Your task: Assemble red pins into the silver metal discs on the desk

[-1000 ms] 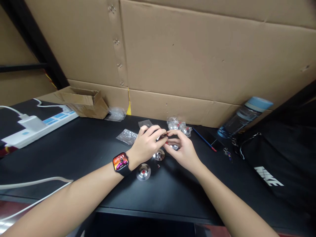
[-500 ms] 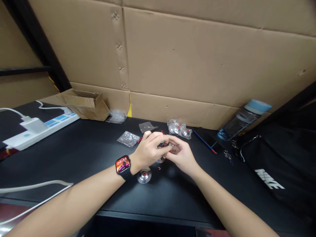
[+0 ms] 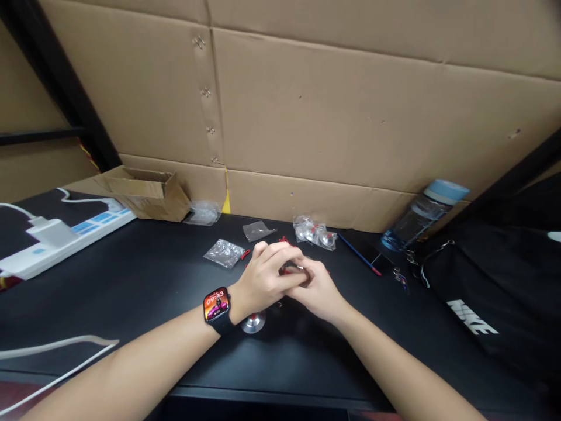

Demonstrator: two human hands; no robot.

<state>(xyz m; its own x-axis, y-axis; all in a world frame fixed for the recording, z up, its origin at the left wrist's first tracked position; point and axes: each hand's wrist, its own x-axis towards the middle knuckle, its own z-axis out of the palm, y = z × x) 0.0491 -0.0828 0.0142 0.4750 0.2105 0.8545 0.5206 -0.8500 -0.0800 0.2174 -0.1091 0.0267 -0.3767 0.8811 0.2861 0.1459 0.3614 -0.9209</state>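
Above the black desk, my left hand [image 3: 268,273] and my right hand [image 3: 318,289] meet with curled fingers. A piece of red cord [image 3: 288,271] and a small shiny glint show between the fingertips; most of what they grip is covered. Below my left wrist lies a silver finger cymbal [image 3: 254,323] with a red centre, partly hidden by the hand. Beyond the fingers, a bit of red cord shows on the desk. A clear plastic bag [image 3: 223,253] lies to the left beside a small red loop [image 3: 245,254]. Bagged silver cymbals [image 3: 313,231] sit behind my right hand.
An open cardboard box [image 3: 153,196] and a white power strip [image 3: 65,242] stand on the left. To the right are a blue pen-like stick [image 3: 358,254], a keyring charm [image 3: 400,279], a water bottle [image 3: 421,216] and a black bag [image 3: 495,304]. A cardboard wall [image 3: 350,117] rises behind.
My hands have closed in on each other, the right fingers folding under the left. A second cymbal seen below them is now covered. The view has shifted slightly.
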